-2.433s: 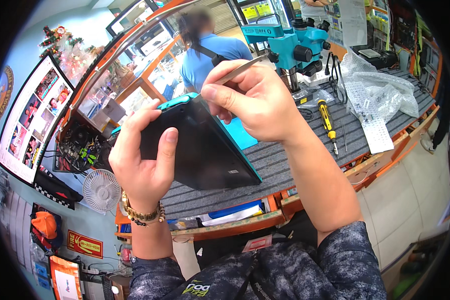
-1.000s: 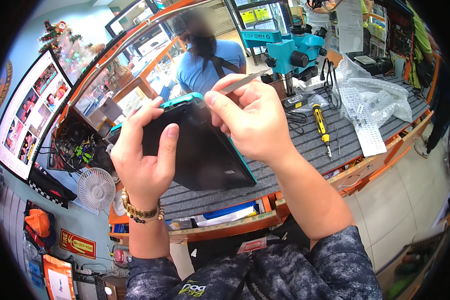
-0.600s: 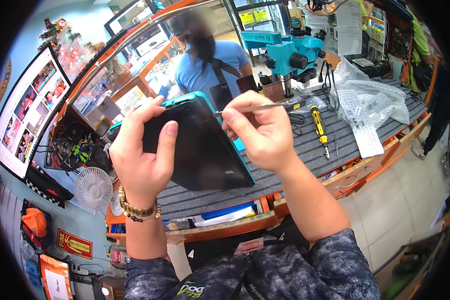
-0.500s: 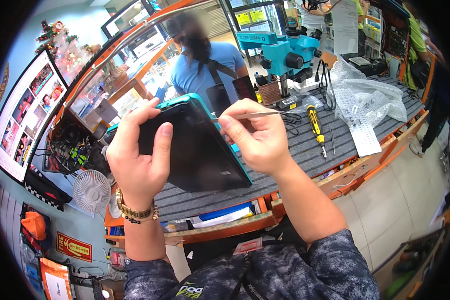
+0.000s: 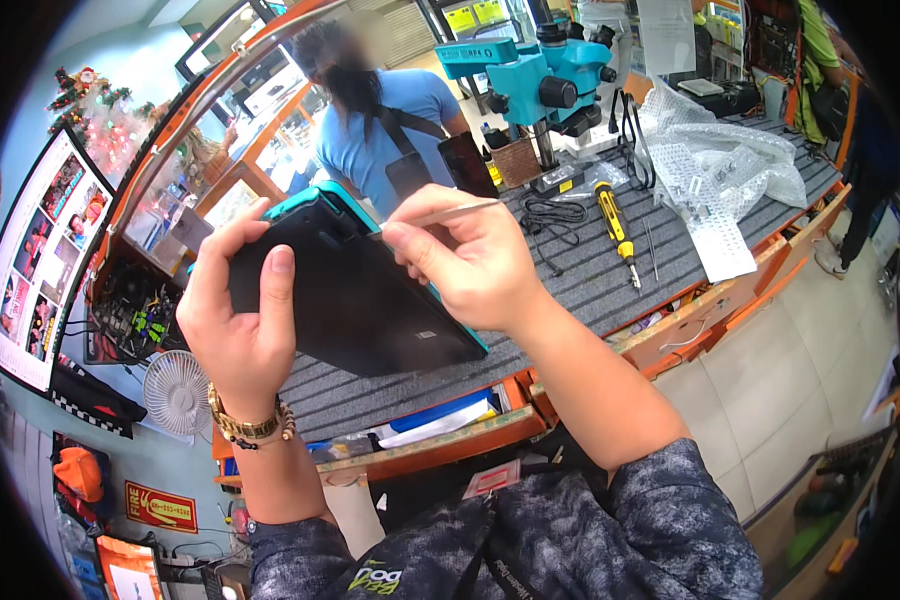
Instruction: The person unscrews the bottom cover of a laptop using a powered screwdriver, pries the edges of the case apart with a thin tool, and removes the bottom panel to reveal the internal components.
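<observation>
A flat black device [image 5: 345,300] with a teal rim, tablet or laptop I cannot tell, stands tilted over the ribbed grey mat [image 5: 560,290]. My left hand [image 5: 238,325] grips its left side, fingers curled over the upper edge and thumb along the black face. Pinched in my right hand [image 5: 475,262] is a thin metal pry tool [image 5: 462,211]. One end lies at the device's upper right edge, by the seam between black panel and teal rim. The other end sticks out to the right past my fingers. My right hand's lower fingers are partly hidden.
Right of the device lie a yellow-black screwdriver [image 5: 615,225], tweezers [image 5: 651,248], a coiled black cable [image 5: 553,222] and bubble wrap [image 5: 735,165]. A teal microscope [image 5: 555,85] stands behind. At left are a white fan [image 5: 177,392] and a monitor [image 5: 45,260]. A person in blue [image 5: 390,130] is across the bench.
The whole view has shifted, so bench and hands sit differently in it. The device leans slightly more, and the tool's end stays at its edge. Both hands keep their holds.
</observation>
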{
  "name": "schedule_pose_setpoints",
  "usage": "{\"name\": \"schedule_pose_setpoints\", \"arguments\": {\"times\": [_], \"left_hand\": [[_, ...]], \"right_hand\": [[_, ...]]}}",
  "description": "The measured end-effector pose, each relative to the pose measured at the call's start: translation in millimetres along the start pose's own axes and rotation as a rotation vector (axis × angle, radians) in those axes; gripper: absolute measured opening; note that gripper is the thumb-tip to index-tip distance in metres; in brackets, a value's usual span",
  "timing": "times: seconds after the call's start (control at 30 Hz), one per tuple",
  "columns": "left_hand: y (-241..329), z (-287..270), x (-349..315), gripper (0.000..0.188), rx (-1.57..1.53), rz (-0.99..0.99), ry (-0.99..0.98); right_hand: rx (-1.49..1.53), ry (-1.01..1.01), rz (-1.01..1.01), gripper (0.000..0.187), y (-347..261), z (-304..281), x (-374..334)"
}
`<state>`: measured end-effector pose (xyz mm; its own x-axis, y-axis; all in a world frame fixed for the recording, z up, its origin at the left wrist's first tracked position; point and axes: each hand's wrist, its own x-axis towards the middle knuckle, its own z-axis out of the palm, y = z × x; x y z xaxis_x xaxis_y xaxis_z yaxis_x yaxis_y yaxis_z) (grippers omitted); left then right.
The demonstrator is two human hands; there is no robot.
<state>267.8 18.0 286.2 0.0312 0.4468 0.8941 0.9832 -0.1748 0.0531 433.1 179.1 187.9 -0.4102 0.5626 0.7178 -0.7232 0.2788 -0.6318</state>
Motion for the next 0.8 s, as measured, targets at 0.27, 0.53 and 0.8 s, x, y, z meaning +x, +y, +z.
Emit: {"name": "schedule_pose_setpoints", "arguments": {"times": [0.27, 0.53, 0.8], "left_hand": [[-5.6, -11.3, 1.7, 0.027, -0.003, -0.01, -0.061], [-11.3, -7.8, 0.4, 0.026, -0.049, -0.017, -0.092], [-16.3, -4.8, -0.9, 0.03, -0.057, -0.005, -0.051]], "right_hand": [[-0.011, -0.022, -0.116, 0.012, 0.4, 9.0, 3.9], [-0.043, 0.017, -0.15, 0.009, 0.4, 9.4, 2.8], [-0.1, 0.005, -0.206, 0.005, -0.8, 10.0, 5.6]]}}
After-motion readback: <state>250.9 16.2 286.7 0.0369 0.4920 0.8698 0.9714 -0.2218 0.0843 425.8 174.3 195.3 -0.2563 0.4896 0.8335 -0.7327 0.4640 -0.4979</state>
